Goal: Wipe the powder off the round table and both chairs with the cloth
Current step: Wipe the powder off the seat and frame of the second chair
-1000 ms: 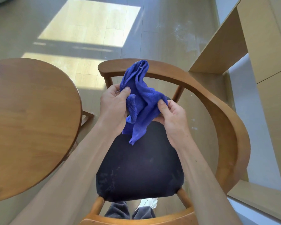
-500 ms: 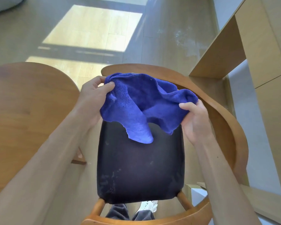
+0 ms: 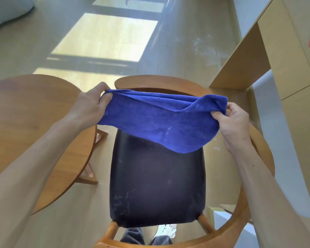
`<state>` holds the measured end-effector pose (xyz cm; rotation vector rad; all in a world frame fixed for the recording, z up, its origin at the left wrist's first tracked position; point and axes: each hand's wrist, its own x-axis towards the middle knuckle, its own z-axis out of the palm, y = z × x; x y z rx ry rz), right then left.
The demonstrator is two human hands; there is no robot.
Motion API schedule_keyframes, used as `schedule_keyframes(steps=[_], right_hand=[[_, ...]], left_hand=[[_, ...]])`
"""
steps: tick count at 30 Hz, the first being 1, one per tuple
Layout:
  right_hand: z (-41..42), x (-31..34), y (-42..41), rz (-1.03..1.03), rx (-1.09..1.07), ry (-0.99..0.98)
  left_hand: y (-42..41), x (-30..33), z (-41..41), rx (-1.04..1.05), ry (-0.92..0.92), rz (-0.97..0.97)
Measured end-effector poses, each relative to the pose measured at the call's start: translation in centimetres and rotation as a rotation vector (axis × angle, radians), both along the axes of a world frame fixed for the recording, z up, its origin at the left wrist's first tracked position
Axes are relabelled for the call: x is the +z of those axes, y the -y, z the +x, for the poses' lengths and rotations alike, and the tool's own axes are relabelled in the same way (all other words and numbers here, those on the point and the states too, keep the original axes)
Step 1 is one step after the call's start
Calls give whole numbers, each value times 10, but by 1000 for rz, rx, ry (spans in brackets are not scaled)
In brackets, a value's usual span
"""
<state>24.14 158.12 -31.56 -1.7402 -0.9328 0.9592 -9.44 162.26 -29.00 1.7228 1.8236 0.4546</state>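
Both grips pinching blue microfibre cloth [image 3: 161, 122]: left hand [image 3: 89, 106], right hand [image 3: 234, 120]; stretched crosswise above dark chair seat [image 3: 156, 185], powder-flecked.

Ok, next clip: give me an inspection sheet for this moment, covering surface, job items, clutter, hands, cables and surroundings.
Surface: round table, wood, no powder visible.
Job's things: blue cloth stretched out above the chair; dark chair seat with faint white powder smears near its front edge.
Clutter: nothing seen.
Hands: left hand and right hand each pinch a cloth end.
Cables: nothing seen.
Surroundings: white smudges on the floor; wooden cabinet at right.
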Motion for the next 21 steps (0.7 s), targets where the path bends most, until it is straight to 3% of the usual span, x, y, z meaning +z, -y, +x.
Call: schedule_keyframes(steps=[3,7,13,18,21], right_hand=[[0,-1,-5,-19,13,141],[-2,-1,-7,-37,14,170],[2,2,-11,-165,-50,-65],[13,10,-10,-261,-58,-535],[16,11,-9,-268,-45,-641]], left_hand=[[-3,-2,2,45,51,-57],[-9,5,0,151,348,-254],[-11,10,-28,7,703,-546],[-5,3,-37,-3,573,-437],[0,-2,-38,-1,368,-295]])
